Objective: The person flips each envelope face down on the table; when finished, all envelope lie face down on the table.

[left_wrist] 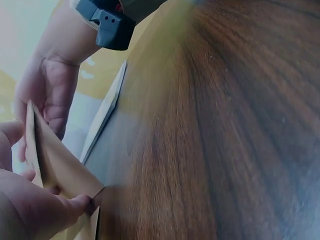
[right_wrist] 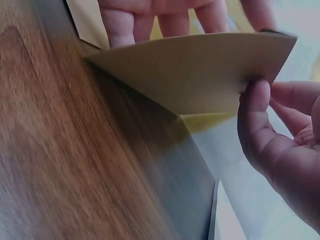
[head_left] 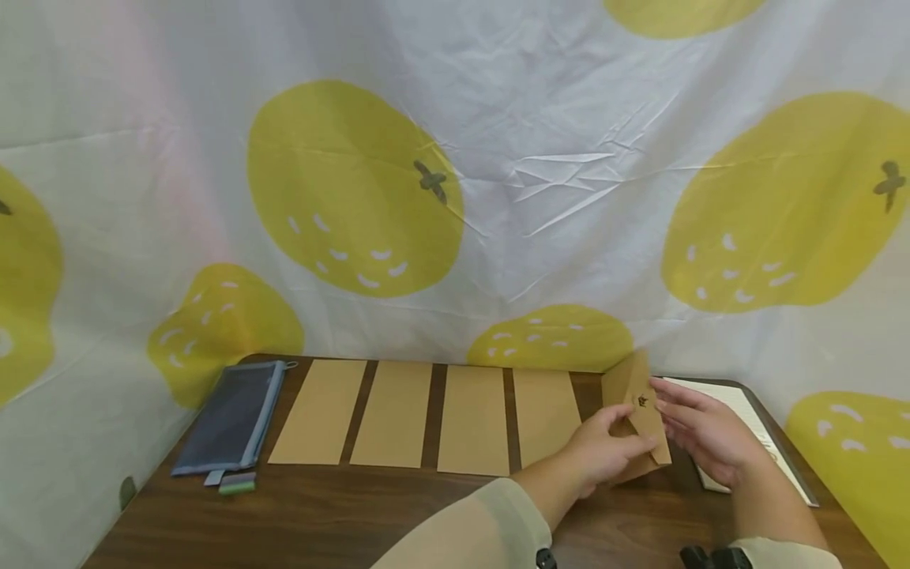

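Note:
A folded brown kraft-paper piece (head_left: 645,427) with a small dark mark stands tilted off the table at the right. It looks like an envelope or folded card; which one I cannot tell. My left hand (head_left: 604,446) grips its near left side, the thumb across the front. On its right edge my right hand (head_left: 711,427) pinches it between thumb and fingers. In the right wrist view the bent paper (right_wrist: 190,75) spans both hands, with the right thumb pressed on its face. The left wrist view shows its opened fold (left_wrist: 62,160) above the left thumb.
Several flat brown kraft sheets (head_left: 398,415) lie in a row left of my hands. A blue zip pouch (head_left: 231,419) is at the far left, with small green and purple items (head_left: 237,484) beside it. A white lined pad (head_left: 764,442) lies behind my right hand. A lemon-print curtain (head_left: 498,197) borders the table.

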A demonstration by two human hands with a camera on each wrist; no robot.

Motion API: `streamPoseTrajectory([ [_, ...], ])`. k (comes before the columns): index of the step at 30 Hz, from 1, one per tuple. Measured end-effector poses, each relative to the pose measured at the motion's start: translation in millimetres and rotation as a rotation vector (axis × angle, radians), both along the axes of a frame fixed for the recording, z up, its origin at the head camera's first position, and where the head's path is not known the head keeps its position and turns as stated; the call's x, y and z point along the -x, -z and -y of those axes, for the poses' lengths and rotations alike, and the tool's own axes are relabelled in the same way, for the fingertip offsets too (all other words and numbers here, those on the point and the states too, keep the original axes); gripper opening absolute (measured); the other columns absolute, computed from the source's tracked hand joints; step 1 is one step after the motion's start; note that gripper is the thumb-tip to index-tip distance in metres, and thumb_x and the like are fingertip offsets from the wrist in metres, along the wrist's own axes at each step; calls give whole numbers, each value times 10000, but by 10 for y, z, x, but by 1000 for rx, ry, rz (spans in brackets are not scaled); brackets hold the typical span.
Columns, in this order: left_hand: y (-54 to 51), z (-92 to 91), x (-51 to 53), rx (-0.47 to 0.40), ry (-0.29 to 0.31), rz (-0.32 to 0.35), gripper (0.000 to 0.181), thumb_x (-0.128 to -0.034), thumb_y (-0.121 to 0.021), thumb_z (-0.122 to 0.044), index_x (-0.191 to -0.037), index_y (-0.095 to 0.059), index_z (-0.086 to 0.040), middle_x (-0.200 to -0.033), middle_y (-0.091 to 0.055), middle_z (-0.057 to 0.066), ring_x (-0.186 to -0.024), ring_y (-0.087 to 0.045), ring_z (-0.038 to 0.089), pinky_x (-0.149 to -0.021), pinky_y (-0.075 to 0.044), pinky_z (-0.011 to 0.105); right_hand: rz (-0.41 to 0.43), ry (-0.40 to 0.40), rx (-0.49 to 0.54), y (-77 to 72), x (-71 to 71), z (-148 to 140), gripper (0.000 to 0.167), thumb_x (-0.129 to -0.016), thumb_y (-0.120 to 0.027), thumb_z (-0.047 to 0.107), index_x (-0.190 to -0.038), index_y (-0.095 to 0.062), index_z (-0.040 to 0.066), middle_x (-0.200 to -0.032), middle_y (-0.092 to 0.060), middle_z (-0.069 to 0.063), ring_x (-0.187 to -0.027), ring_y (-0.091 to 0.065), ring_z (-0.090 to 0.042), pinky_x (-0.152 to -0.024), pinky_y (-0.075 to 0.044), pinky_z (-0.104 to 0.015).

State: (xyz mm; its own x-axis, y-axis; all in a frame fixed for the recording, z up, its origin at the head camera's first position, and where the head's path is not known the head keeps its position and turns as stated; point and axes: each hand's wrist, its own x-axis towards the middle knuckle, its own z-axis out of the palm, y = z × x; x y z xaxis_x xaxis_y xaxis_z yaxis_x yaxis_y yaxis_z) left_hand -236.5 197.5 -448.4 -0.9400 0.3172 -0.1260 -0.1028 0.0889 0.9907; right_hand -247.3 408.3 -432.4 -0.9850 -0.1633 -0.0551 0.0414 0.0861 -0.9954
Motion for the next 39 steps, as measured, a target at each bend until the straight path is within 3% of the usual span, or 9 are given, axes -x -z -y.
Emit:
streamPoseTrajectory([
  [4,-32,-13,-33,4,-12,-17,521,-906,-856,-321,-1397,-688,-267,-1484,-646,-57,-1430,-545,169,-1213,-457,453,-12,-20,18,-15,4,62,465,-1118,-568,168,-1581,-535,202,-1290,-665,312,-1170,-623,111,-937,-562,-147],
  [12,-93,-23,-67,32,-38,-71,530,-909,-839,-366,-1406,-694,-252,-1495,-608,-43,-1407,-556,185,-1164,-501,400,-41,-71,28,-13,4,158,553,-1137,-526,190,-1669,-379,146,-1318,-698,204,-1184,-680,25,-957,-584,-187],
  [17,-136,-15,-77,16,-75,-94,495,-912,-832,-325,-1387,-714,-250,-1516,-569,-74,-1378,-584,196,-1137,-534,386,-2,-75,17,-16,4,214,614,-1141,-527,246,-1699,-295,137,-1301,-713,177,-1163,-708,-19,-947,-599,-221],
  [21,-154,15,-57,-43,-85,-87,451,-931,-808,-243,-1367,-720,-315,-1410,-650,-154,-1235,-655,129,-1002,-603,355,32,-70,-27,-8,7,253,662,-1143,-523,305,-1716,-234,140,-1288,-670,234,-1160,-694,-19,-954,-598,-241],
  [25,-174,65,-33,-120,-93,-75,469,-942,-763,-116,-1364,-721,-318,-1231,-722,-120,-1103,-666,65,-907,-609,300,18,-99,-21,32,20,298,670,-1146,-518,276,-1719,-204,129,-1315,-658,225,-1179,-695,-25,-980,-605,-260],
  [27,-192,92,-19,-165,-97,-68,494,-942,-744,-52,-1371,-721,-296,-1156,-735,-86,-1057,-666,57,-903,-611,300,7,-109,-17,56,24,324,678,-1140,-532,248,-1716,-203,109,-1352,-650,169,-1187,-700,-32,-989,-610,-269],
  [29,-212,124,-7,-193,-101,-52,518,-939,-732,-4,-1383,-715,-270,-1121,-735,-49,-1037,-672,74,-913,-623,334,5,-112,-36,78,29,350,685,-1134,-544,243,-1715,-209,105,-1478,-592,9,-1189,-693,-27,-994,-611,-276],
  [33,-220,180,32,-223,-115,-25,561,-928,-714,65,-1397,-704,-243,-1152,-746,21,-1042,-707,154,-943,-633,414,31,-99,-109,113,44,403,727,-1123,-570,261,-1714,-189,77,-1657,-343,-288,-1200,-657,3,-1003,-599,-285],
  [39,-162,212,71,-225,-139,-10,657,-861,-656,152,-1414,-685,-202,-1146,-756,73,-1004,-740,231,-736,-566,292,75,-47,-160,163,64,406,822,-1110,-599,272,-1714,-99,24,-1687,-278,-373,-1173,-623,34,-988,-564,-229],
])
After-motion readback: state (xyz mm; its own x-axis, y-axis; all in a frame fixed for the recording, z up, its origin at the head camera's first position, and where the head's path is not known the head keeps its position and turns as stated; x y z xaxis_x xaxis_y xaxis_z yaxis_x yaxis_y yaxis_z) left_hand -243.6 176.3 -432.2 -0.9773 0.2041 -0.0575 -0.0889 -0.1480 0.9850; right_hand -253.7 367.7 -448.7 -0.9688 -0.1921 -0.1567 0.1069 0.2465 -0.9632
